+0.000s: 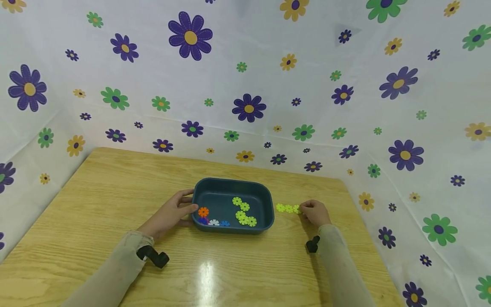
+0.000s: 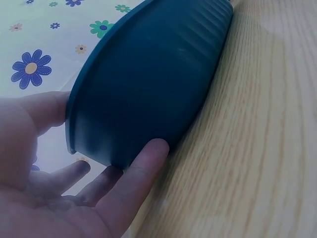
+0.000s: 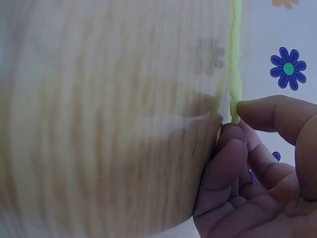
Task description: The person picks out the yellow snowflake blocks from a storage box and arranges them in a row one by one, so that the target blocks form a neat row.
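Note:
A dark blue-green plastic tray [image 1: 233, 229] stands on the wooden table. My left hand [image 1: 170, 215] holds it by its left end, with the thumb at the rim and fingers against the outer wall [image 2: 143, 89]. Right of the tray, a joined row of yellow-green notched plastic discs [image 1: 288, 208] lies along the tabletop. At its right end my right hand [image 1: 316, 213] pinches the row between thumb and fingers. Edge-on in the right wrist view, the row [image 3: 235, 74] looks like a thin strip. The fingers partly hide its end disc.
Inside the tray lie several loose or touching yellow-green discs [image 1: 244, 206]. Near its left end are an orange disc [image 1: 203, 212], a white disc [image 1: 214, 222] and blue ones [image 1: 224, 223]. Flower-patterned cloth [image 1: 215, 85] surrounds the table's [image 1: 126, 183] back and sides.

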Tool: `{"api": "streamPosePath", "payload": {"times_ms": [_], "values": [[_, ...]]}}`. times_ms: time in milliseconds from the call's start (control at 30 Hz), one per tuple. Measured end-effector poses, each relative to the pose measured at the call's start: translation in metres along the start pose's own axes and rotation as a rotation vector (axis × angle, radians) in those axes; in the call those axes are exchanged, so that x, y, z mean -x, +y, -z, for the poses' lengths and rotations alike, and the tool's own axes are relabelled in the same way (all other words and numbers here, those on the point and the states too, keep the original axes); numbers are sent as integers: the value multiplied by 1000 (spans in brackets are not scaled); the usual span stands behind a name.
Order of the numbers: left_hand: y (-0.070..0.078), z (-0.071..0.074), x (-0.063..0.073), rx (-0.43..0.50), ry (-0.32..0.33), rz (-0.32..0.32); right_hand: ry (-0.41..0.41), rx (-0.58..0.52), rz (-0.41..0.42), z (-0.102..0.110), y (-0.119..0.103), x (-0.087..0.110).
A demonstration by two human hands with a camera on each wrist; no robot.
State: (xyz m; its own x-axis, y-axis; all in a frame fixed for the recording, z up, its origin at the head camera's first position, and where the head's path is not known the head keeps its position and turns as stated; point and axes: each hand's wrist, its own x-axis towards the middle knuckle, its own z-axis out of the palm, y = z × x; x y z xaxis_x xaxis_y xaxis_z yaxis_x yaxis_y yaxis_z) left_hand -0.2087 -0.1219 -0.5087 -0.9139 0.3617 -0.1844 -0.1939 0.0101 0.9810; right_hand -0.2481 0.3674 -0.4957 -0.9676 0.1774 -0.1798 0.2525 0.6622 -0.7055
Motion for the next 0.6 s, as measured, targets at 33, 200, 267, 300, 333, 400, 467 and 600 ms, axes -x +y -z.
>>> {"api": "streamPosePath", "payload": {"times_ms": [33,200,267,300,333,400,467,600], "values": [[0,0,0,1,-2,-2,-1,4,5,0,0,0],[0,0,0,5,-1,1,5,14,2,0,1,0],[-1,-1,0,-1,-5,0,3,5,-2,1,2,0],[-1,-1,0,-1,-3,1,1,-2,-5,1,2,1],[-1,-1,-1,-1,1,4,-3,-8,-5,1,1,2],[-1,-1,-1,-4,-3,1,-7,-20,-8,2,0,4],[-1,-1,0,-3,-3,-1,-6,-29,-8,4,-2,7],[-2,0,-1,-1,-4,0,6,-80,6,8,-13,15]]}}
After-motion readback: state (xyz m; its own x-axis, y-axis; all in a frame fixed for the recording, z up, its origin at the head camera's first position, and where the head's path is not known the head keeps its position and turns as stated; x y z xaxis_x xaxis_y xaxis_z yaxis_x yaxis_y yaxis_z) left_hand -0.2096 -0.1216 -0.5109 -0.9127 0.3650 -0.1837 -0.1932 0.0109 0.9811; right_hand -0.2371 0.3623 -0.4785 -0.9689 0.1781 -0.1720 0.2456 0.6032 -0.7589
